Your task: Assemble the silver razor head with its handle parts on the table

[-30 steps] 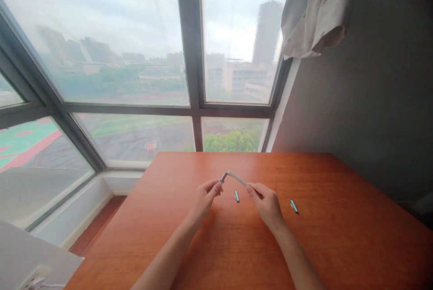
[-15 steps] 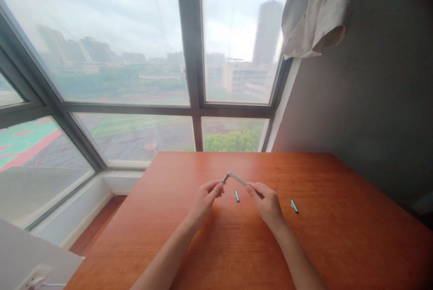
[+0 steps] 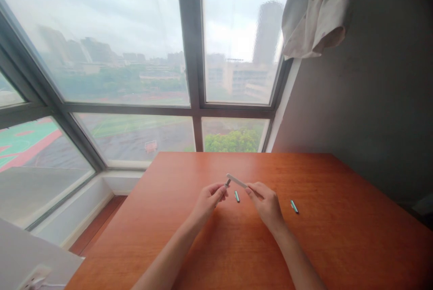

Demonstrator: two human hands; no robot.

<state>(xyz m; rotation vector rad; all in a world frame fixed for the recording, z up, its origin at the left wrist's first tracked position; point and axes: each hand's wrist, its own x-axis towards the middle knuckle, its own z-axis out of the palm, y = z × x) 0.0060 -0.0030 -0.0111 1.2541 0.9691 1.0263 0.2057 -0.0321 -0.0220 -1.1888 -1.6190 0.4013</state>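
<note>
My left hand [image 3: 213, 197] pinches a short, thin dark-grey piece [image 3: 228, 182], its free end slanting up to the right. Between the thumb and fingers of my right hand [image 3: 264, 197] is a pale, slim, round-ended rod [image 3: 237, 181], which looks like a pen barrel. The rod's far end lies over the tip of the dark piece; whether they touch I cannot tell. On the tabletop between the hands lies a small teal-and-dark pen cap [image 3: 237, 196] with a clip. A similar pen cap [image 3: 294, 206] rests to the right of my right hand.
Both hands are above a reddish-brown wooden table [image 3: 203, 249]. Large windows with a grey frame [image 3: 135, 109] stand behind and left of it. A light shirt [image 3: 314, 15] hangs at the upper right, beside a dark wall [image 3: 365, 96]. A socket with a plug [image 3: 35, 278] is at the lower left.
The left hand has shifted slightly right and down with the dark piece, so less of that piece shows. The pale rod's far end has moved slightly left and down.
</note>
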